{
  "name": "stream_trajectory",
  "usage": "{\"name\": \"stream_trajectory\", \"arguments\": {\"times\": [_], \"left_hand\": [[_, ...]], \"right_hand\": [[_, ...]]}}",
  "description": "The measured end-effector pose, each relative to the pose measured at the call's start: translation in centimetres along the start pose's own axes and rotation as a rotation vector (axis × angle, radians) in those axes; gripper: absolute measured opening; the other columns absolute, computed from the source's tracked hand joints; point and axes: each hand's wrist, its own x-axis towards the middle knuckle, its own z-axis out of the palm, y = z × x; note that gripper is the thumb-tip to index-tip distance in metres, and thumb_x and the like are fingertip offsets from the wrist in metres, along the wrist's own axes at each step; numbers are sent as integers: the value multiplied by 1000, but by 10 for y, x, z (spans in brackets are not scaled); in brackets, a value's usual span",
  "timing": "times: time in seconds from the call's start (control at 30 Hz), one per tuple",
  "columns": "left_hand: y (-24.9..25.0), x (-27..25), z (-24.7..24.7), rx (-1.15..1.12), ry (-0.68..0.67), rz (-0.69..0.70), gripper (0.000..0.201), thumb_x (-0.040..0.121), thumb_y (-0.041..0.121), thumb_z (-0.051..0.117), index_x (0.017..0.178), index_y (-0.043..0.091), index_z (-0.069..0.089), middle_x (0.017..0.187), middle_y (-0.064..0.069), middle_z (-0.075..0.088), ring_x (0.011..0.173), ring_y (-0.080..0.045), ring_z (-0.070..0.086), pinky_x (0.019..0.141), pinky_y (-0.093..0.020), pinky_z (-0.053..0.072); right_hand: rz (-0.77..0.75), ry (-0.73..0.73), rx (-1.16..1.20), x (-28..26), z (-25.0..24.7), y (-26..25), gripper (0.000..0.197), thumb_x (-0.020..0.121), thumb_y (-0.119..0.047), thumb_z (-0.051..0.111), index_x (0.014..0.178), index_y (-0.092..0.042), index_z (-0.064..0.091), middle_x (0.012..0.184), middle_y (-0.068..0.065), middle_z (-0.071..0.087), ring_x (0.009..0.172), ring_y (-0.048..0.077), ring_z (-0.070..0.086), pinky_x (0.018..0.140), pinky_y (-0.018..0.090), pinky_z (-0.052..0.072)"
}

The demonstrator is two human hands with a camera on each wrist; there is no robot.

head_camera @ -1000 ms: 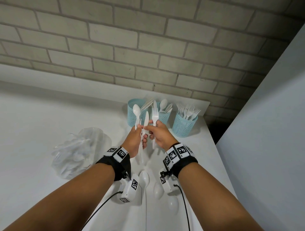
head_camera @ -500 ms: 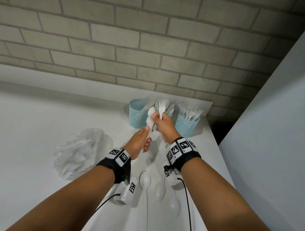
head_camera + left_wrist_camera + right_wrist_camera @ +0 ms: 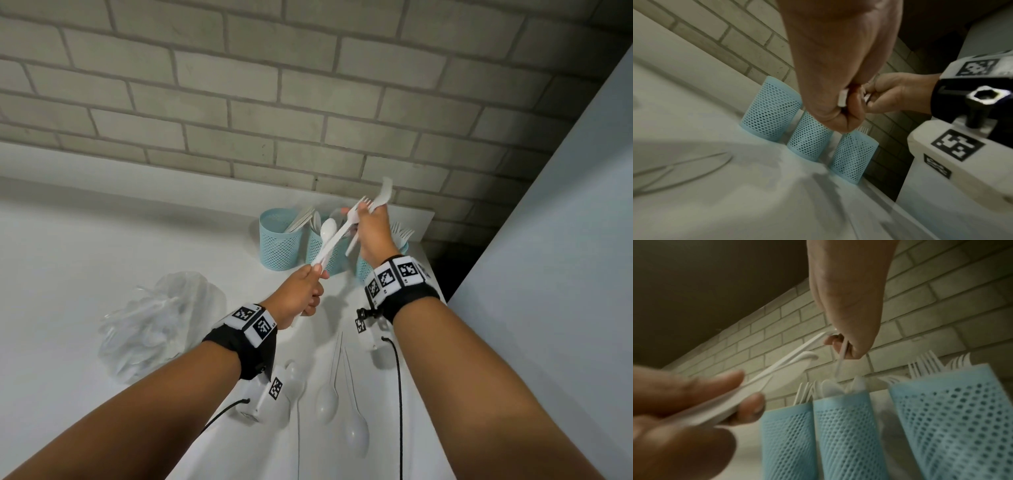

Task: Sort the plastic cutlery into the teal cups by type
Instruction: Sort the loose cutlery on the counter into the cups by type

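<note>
Three teal cups (image 3: 278,240) of perforated plastic mesh stand in a row at 12 o'clock on the smooth white surface (image 3: 68,274). Above them the right hand (image 3: 371,236) pinches a glossy white fork (image 3: 359,219). The left hand (image 3: 298,294), at 7 o'clock from it, grips slim white handles topped by a spoon (image 3: 328,229). More spoons (image 3: 327,397) lie at 6 o'clock; a crinkled clear bag (image 3: 154,325) sits at 9.

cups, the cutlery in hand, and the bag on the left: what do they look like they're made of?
Teal cups: probably moulded plastic, matte, with perforated mesh walls.
Held cutlery: white plastic by its look, thin, slightly glossy, gripped by the left hand and right hand.
Bag: clear thin plastic film, crinkled and shiny.
</note>
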Motion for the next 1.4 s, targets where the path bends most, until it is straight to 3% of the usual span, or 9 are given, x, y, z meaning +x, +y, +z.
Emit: {"name": "stream_trajectory", "arguments": {"times": [0.17, 0.43, 0.53, 0.7, 0.87, 1.03, 1.17, 1.27, 1.4], "left_hand": [[12, 7, 8, -26, 13, 37, 26, 103, 31, 27, 103, 13, 46, 64, 2, 31, 51, -8, 23, 45, -17, 22], [12, 17, 11, -77, 12, 27, 27, 103, 31, 28, 100, 17, 51, 63, 2, 33, 49, -7, 26, 43, -16, 24], [8, 20, 10, -73, 15, 17, 28, 102, 32, 29, 101, 17, 52, 63, 2, 33, 49, -7, 27, 44, -16, 25], [6, 21, 4, -84, 12, -4, 30, 102, 34, 30, 105, 16, 54, 64, 3, 33, 49, -7, 28, 44, -15, 26], [6, 19, -1, -20, -10, -10, 26, 98, 33, 43, 111, 12, 50, 64, 5, 29, 49, -6, 25, 45, -15, 23], [5, 16, -5, -59, 13, -10, 27, 101, 28, 38, 119, 15, 52, 64, 4, 31, 51, -6, 26, 45, -14, 25], [4, 15, -8, -83, 33, -7, 34, 102, 30, 32, 120, 13, 56, 64, 3, 34, 50, -6, 28, 44, -14, 27], [3, 12, -10, -53, 38, 8, 37, 102, 32, 31, 120, 12, 56, 63, 2, 36, 47, -5, 28, 44, -15, 25], [4, 6, -12, -8, 48, 20, 37, 102, 33, 29, 121, 14, 54, 65, 0, 43, 50, -7, 29, 47, -17, 25]], "right_hand": [[-53, 198, 266, 26, -26, -26, 27, 101, -11, 34, 127, -5, 38, 87, 12, 61, 62, 14, 63, 56, 23, 55], [-316, 401, 95, 58, -59, -14, 28, 95, 7, 28, 109, -15, 38, 73, -1, 45, 62, 9, 47, 62, 12, 45], [-267, 382, 43, 65, -60, 9, 30, 93, 8, 24, 110, -9, 42, 70, -1, 39, 60, 9, 42, 58, 11, 43], [-92, 267, -42, 62, -58, 38, 34, 90, 6, 42, 117, -14, 42, 89, 6, 55, 77, 18, 58, 78, 27, 52], [-168, 304, -118, 60, -60, 35, 42, 84, 5, 55, 122, -9, 44, 86, -4, 55, 82, 14, 56, 79, 22, 48], [-409, 337, -361, 48, -58, 25, 36, 83, 5, 57, 117, -1, 52, 115, 11, 56, 103, 16, 51, 91, 20, 40], [-510, 233, -299, 25, -40, 12, 18, 87, 0, 54, 102, -8, 58, 98, 3, 61, 85, 15, 57, 74, 11, 45], [-423, 11, -292, 8, -26, 12, 13, 90, -3, 53, 91, -15, 58, 84, 2, 62, 63, 15, 58, 61, 18, 50], [-297, -106, -257, -9, -8, 23, 5, 91, -15, 57, 88, -19, 58, 84, -2, 60, 72, 15, 58, 72, 25, 51]]}}
